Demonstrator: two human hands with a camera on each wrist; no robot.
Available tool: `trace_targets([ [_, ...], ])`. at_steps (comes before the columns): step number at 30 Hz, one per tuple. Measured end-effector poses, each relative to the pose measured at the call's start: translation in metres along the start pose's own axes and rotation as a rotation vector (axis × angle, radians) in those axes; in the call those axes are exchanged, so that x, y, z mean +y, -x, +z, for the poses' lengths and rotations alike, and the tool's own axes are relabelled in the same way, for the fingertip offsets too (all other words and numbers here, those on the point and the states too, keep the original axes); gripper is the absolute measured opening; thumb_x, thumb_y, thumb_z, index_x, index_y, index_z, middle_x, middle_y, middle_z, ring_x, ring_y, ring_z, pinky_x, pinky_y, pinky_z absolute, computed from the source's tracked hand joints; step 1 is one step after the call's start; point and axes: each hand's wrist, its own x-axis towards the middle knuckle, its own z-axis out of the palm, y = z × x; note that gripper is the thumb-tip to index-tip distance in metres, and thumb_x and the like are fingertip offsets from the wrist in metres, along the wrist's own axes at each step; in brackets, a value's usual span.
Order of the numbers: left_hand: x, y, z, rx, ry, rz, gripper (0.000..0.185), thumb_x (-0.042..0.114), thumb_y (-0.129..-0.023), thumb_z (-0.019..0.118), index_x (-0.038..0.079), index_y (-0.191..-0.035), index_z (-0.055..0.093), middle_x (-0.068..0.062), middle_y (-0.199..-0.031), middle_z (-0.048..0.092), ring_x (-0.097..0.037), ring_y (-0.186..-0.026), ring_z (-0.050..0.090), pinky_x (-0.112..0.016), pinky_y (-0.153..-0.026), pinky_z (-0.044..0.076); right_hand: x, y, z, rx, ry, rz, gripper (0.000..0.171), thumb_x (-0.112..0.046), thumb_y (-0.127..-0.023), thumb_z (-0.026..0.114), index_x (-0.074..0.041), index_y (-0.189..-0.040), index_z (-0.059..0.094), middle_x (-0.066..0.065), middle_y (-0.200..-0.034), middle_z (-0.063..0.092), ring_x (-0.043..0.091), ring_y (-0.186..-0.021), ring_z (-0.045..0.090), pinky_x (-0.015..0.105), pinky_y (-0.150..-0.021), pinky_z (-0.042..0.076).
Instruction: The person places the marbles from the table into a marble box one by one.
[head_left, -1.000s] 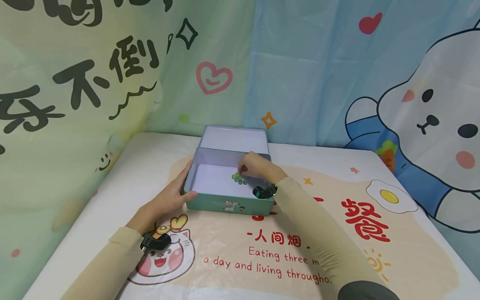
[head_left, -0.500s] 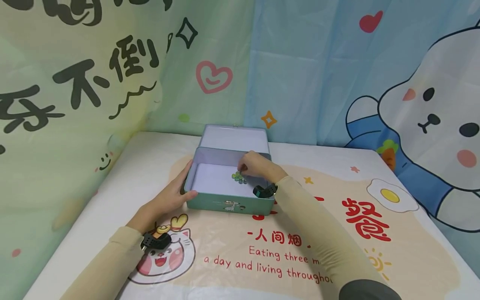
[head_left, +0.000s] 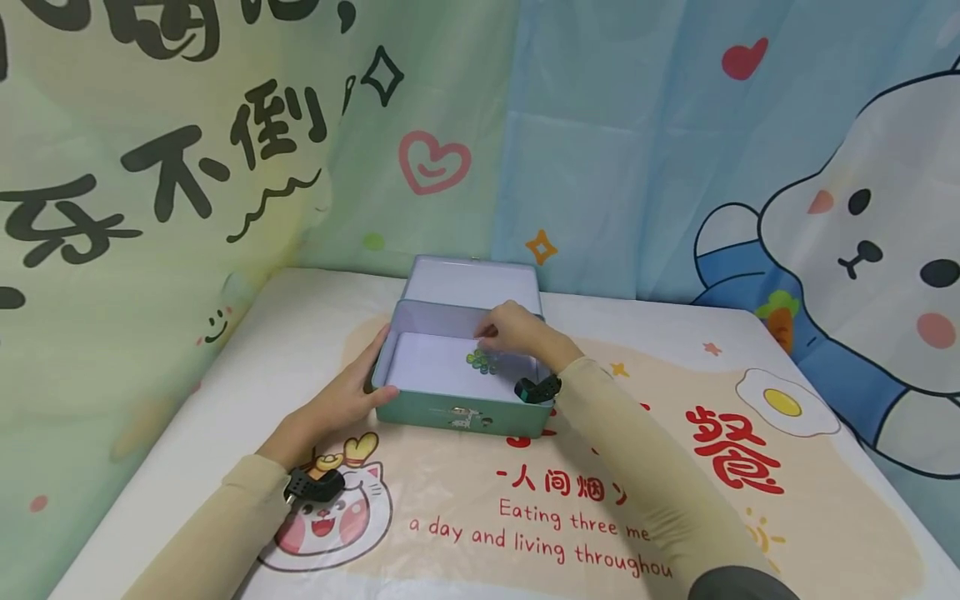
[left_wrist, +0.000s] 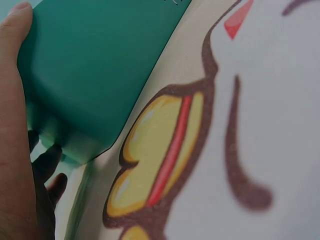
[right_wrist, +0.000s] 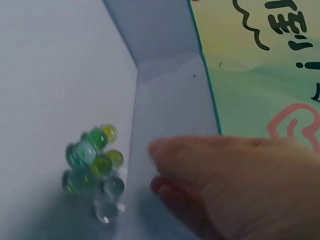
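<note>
At the left of the head view we see the left hand (head_left: 330, 408) gripping the near left corner of the teal tin box (head_left: 457, 410); its thumb lies along the front wall, and the fingers curl round the side, where the left wrist view shows them only as dark shapes in shadow. The box sits at the centre of the frame, its lid (head_left: 472, 282) open and leaning back. Inside, on the pale floor, we make out a small cluster of green and yellow beads (head_left: 482, 360), too small in the head view to count; the right wrist view shows them as glassy balls (right_wrist: 92, 162), partly blurred. Just right of them the right hand (head_left: 517, 332) hovers above the beads with fingers bent; we cannot tell whether it pinches anything. The tabletop (head_left: 750, 533) wears a printed cloth with a cartoon cat and red lettering. Behind hang a green curtain at upper left and a blue one with a white bear at right.
</note>
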Motion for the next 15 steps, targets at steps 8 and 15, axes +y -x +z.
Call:
trace_targets([
  [8, -0.002, -0.001, 0.002, -0.002, 0.002, 0.009, 0.096, 0.047, -0.087, 0.063, 0.033, -0.152, -0.007, -0.005, -0.162, 0.0, -0.033, -0.147, 0.009, -0.059, -0.114, 0.016, -0.003, 0.012, -0.017, 0.085, -0.012, -0.007, 0.022, -0.022, -0.091, 0.065, -0.01, -0.107, 0.074, 0.002, -0.101, 0.073, 0.012, -0.091, 0.067, 0.028, -0.079, 0.055],
  [15, 0.001, 0.0, 0.001, -0.003, 0.001, 0.003, 0.096, 0.048, -0.088, 0.062, 0.032, -0.152, -0.008, -0.005, -0.162, -0.001, -0.034, -0.147, 0.009, -0.059, -0.113, 0.017, -0.008, 0.036, -0.031, 0.145, -0.028, -0.035, 0.024, -0.023, -0.091, 0.065, -0.01, -0.108, 0.073, 0.003, -0.103, 0.073, 0.013, -0.088, 0.066, 0.03, -0.076, 0.055],
])
